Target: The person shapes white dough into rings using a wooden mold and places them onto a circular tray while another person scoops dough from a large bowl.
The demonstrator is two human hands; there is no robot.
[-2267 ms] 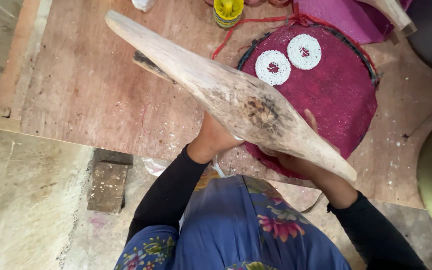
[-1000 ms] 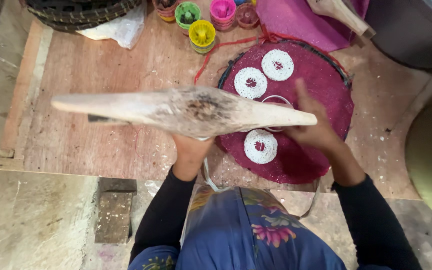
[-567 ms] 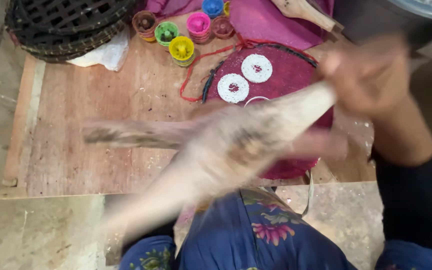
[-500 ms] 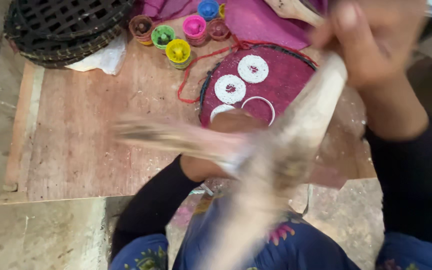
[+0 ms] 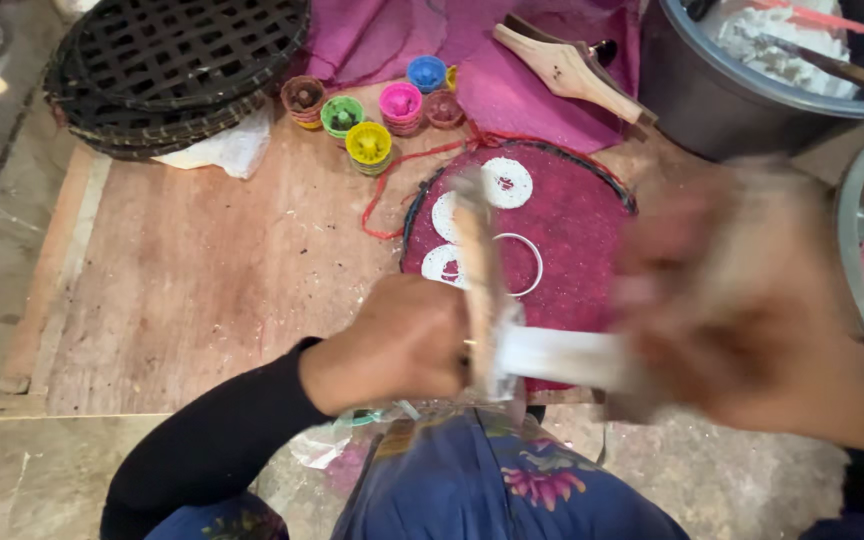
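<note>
Wooden paddle (image 5: 479, 290) swung edge-on since earlier, left hand (image 5: 397, 340) gripping it, right hand (image 5: 752, 300) blurred, grip unclear.

A person's left hand (image 5: 402, 345) is gripping a blurred wooden piece (image 5: 480, 270) above a round maroon mat (image 5: 582, 215), while the right hand (image 5: 752, 300) is blurring near the wooden desk's (image 5: 202, 270) right edge.
</note>
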